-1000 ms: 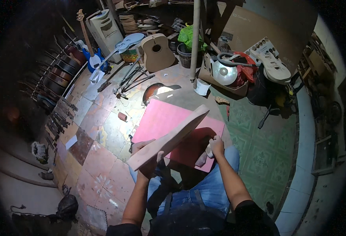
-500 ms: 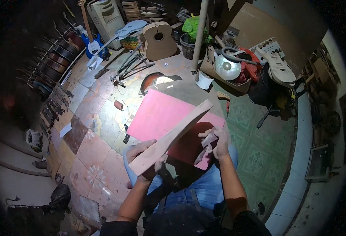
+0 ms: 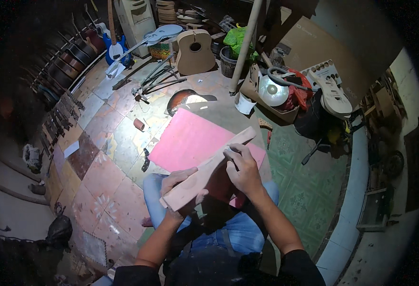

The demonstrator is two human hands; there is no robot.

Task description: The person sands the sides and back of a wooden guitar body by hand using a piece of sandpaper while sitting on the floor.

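Observation:
A long, pale wooden piece with a smooth, gently curved edge lies slanted across my lap, its far end up to the right. My left hand grips its near end, fingers along the far side and thumb on the near side. My right hand presses on the upper part with curled fingers. A folded, greyish sheet that looks like sandpaper is mostly hidden under those fingers. Below the wood, a pink sheet lies over a dull grey surface in front of my knees.
Beyond the sheet lie a sunburst guitar part and folded metal stands. An unfinished guitar body stands behind them. A pole rises beside a carton of odds and ends. Guitars line the left wall.
My right hand has moved from beside the wood, where it held the folded sheet, up onto the wood's upper part. The wooden piece is slightly lower, still in my left hand.

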